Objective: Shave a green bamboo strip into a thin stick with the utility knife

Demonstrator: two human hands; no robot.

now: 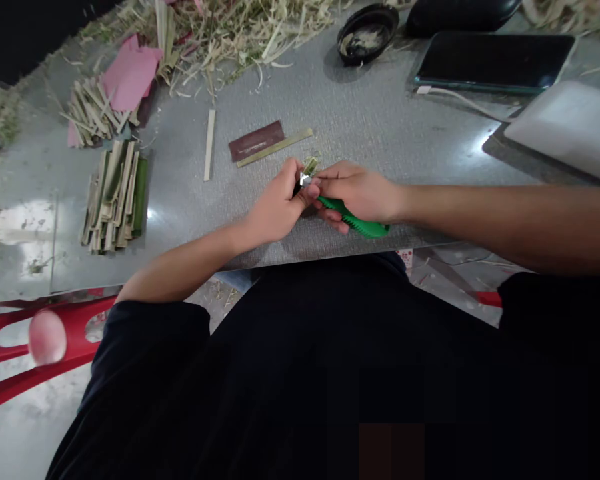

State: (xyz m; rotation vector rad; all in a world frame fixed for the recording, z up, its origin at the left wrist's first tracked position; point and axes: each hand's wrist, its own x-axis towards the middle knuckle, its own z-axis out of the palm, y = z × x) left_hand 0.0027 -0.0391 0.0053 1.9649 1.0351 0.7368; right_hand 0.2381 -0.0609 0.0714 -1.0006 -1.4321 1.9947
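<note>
My right hand (357, 190) is closed around the green handle (365, 225) of a utility knife, whose metal blade (305, 180) shows at my fingertips. My left hand (277, 203) meets it there, fingers pinched on a bamboo strip (311, 164); only a short pale-green end shows past the blade, and the rest is hidden by the fingers. Just beyond my left hand lies a dark red-brown rectangular piece (256, 141), with a thin bamboo strip (275, 148) along its near edge. Another pale strip (209, 145) lies farther left.
At left sit a stack of bamboo strips (113, 200) and a bundle of thinner sticks (91, 113) beside pink paper (131, 72). Shavings (250, 37) cover the back. A black bowl (368, 35), a phone (495, 61) and a white device with a cable (570, 127) are at right.
</note>
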